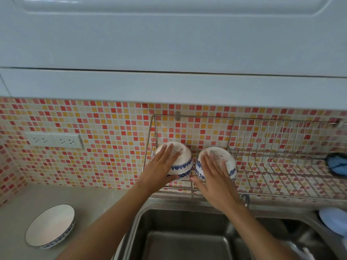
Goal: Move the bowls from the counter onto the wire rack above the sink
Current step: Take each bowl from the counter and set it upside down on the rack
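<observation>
Two white bowls with blue-patterned rims sit upside down and tilted, side by side, on the left end of the wire rack (262,192) above the sink. My left hand (161,167) holds the left bowl (183,162), fingers spread over its base and thumb at the lower rim. My right hand (214,177) holds the right bowl (230,164) the same way, thumb by the rim's lower left. A wider, shallow white bowl (49,225) with a blue rim stands upright on the counter at the lower left.
The steel sink (187,239) lies directly below the rack. A blue cloth item (337,165) hangs at the rack's right end and a pale blue dish (334,220) sits by the sink's right edge. A wall socket (54,140) is on the left, and cupboards hang overhead.
</observation>
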The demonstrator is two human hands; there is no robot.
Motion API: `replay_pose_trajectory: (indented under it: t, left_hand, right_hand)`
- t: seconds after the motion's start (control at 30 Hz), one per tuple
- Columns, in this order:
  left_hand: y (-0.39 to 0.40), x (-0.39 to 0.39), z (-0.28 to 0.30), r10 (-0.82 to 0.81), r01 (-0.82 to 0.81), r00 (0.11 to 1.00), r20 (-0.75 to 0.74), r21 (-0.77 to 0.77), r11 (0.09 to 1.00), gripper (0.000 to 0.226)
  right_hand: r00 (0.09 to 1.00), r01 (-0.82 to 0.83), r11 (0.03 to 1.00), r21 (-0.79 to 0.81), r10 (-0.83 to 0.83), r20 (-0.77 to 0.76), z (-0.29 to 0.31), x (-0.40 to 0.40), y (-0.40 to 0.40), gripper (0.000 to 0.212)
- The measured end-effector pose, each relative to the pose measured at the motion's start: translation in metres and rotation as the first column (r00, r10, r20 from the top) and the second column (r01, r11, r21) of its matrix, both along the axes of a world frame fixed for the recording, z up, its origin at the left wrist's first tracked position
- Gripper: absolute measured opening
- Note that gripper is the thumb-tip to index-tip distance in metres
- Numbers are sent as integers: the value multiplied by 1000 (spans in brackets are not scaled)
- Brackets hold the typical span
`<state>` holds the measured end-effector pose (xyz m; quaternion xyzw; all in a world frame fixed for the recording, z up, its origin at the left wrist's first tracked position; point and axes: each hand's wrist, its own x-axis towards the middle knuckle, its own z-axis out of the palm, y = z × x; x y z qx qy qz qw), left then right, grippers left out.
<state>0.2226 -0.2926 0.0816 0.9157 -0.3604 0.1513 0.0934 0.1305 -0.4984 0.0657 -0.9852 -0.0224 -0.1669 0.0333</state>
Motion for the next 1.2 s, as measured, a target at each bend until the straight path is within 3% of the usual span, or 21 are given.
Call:
replay_pose_trajectory:
  t: [0.13, 0.47, 0.73, 1.07, 1.2]
  left_hand:
    - [-9, 1, -4, 27, -27, 999, -42, 3, 1000, 84]
    - [-16, -2, 1, 17, -22, 996, -90, -58, 998, 79]
    - [-8, -28, -17, 106, -114, 991, -78, -107, 988, 64]
    - [35, -69, -47, 219, -216, 975, -27, 86, 973, 66]
    - [52, -79, -42, 200, -197, 976, -80, 51, 979, 67]
  right_hand:
    - [991, 123, 992, 18, -122, -62, -3, -3, 0, 93]
    - [984, 119, 993, 22, -115, -138, -2, 2, -1, 92]
    - [972, 228, 969, 96, -232, 27, -8, -6, 8, 95]
    - [959, 269, 963, 17, -269, 83, -20, -8, 10, 73]
    - [949, 270, 960, 79, -279, 148, -26, -19, 31, 71]
